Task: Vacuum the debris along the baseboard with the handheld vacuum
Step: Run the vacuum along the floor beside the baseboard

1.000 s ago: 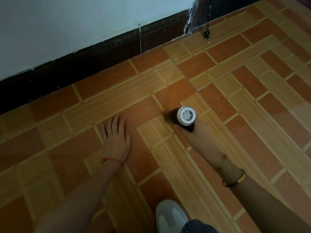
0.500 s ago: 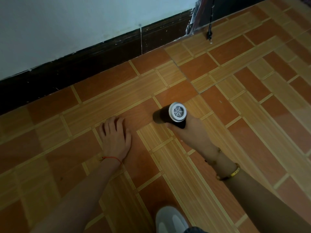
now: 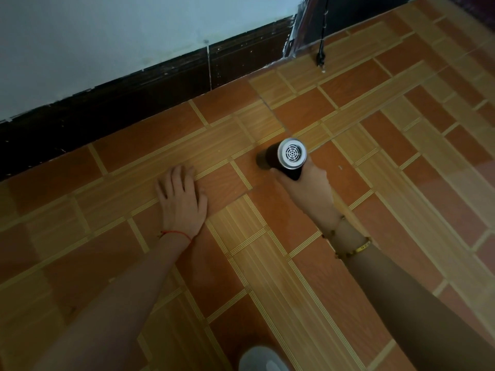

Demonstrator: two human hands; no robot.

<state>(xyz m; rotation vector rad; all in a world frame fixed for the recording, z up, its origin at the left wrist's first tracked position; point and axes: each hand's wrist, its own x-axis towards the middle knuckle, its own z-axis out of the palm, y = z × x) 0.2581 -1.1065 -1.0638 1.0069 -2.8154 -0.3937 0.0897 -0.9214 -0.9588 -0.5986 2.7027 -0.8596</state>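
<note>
Item: handheld vacuum, centre frame, gripped in our right hand; nozzle seemingly aimed at ten o'clock, short of the baseboard. Left hand flat on floor. Next: advance nozzle to the skirting.

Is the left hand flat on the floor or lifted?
Flat: the left hand rests palm down on the floor tiles, fingers straight and spread.

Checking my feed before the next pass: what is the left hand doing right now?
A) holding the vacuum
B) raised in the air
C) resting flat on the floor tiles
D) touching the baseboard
C: the left hand lies flat on the floor tiles, short of the baseboard; the right hand grips the vacuum.
</note>
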